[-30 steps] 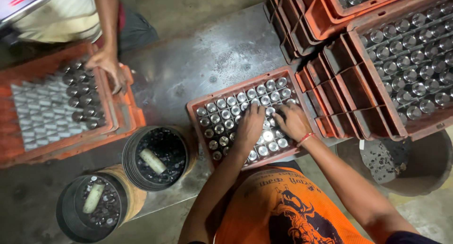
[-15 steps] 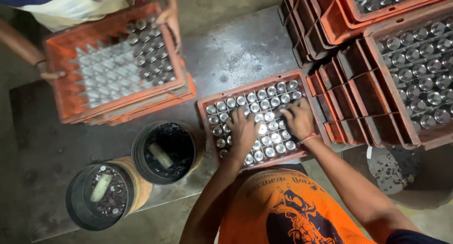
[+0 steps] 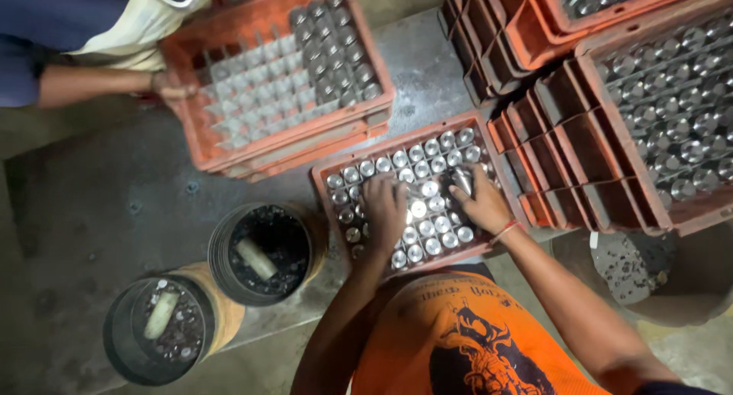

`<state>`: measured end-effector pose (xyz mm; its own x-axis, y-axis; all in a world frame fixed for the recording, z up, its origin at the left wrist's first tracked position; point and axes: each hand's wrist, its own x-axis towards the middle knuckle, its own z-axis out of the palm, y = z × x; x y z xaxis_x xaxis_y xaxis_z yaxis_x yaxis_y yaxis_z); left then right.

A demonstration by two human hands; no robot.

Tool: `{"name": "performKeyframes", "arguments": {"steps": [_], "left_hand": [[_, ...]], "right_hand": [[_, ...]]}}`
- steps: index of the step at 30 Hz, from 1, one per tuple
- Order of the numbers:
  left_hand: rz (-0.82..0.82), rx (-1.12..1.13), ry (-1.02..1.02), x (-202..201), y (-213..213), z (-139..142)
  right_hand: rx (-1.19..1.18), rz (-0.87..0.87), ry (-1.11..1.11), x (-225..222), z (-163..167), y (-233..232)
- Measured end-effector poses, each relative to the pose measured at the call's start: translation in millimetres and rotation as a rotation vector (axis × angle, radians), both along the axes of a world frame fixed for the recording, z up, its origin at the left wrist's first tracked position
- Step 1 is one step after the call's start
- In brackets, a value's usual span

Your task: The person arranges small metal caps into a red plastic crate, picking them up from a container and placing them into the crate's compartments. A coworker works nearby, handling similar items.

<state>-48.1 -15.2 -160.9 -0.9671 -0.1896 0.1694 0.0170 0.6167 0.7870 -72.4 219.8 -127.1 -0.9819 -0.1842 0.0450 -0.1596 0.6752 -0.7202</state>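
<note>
The right hand [image 3: 482,204] is closed around one metal cylinder [image 3: 463,180], lifted a little at the upper right of the small orange crate [image 3: 327,204] in the middle of the frame. The left hand [image 3: 385,212] lies flat, fingers spread, on the tops of the cylinders packed in that crate; it grips nothing. Stacked orange crates [image 3: 557,143] of like parts fill the upper right. Two dark round buckets [image 3: 263,254] sit at lower left. At upper left, another person's hand [image 3: 169,84] holds a partly filled crate [image 3: 267,147].
</note>
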Motion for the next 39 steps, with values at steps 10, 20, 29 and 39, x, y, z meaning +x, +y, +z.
{"name": "performKeyframes", "arguments": {"steps": [10,20,29,39], "left_hand": [[0.051,0.439,-0.599,-8.0,-2.8,32.6],[-0.312,-0.332,-0.048,-1.9,6.9,65.5],[-0.476,0.543,-0.073,31.4,-55.0,262.1],[-1.011,0.690,0.206,87.1,-83.4,341.3]], "right_hand": [[0.359,0.075,0.087,-4.3,23.7,-30.5],[0.581,0.067,0.176,-60.3,26.9,-49.9],[0.071,0.034,0.232,-53.8,15.9,-30.1],[-1.179,-0.400,-0.854,-47.6,50.6,-32.8]]}}
